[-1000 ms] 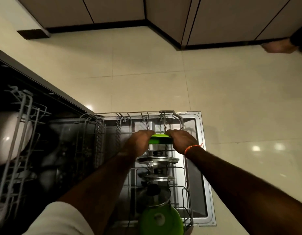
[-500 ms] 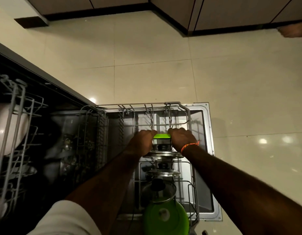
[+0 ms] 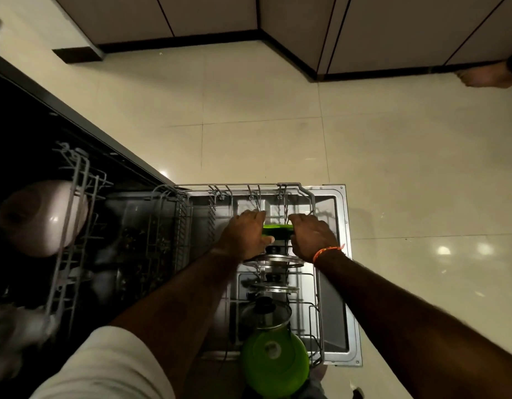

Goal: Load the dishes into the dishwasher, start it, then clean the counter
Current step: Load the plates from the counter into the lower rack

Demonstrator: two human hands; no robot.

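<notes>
— Where can you pass around the lower rack (image 3: 312, 197)?
— Its far end, beyond the green dish (image 3: 276, 229), holds only bare tines. The near end is packed: steel lids (image 3: 273, 262) upright, then a green lid (image 3: 275, 367).
— And beside the rack?
— On its right, open floor (image 3: 407, 174). On its left, the upper rack (image 3: 73, 226) crowds in.

**What the person wears**

Two bare forearms reach in from the near edge, with no sleeves below the elbows. The left arm comes out of a short, loose white fabric sleeve (image 3: 105, 367) at the near left, its hem falling above the elbow; the cloth looks plain, without print or seam detail that can be made out. The right wrist carries a thin orange thread bracelet (image 3: 327, 251), wound round it, with a short loose end sticking out on the right side. The left hand (image 3: 244, 236) and the right hand (image 3: 311, 236) are bare, without gloves.
</notes>
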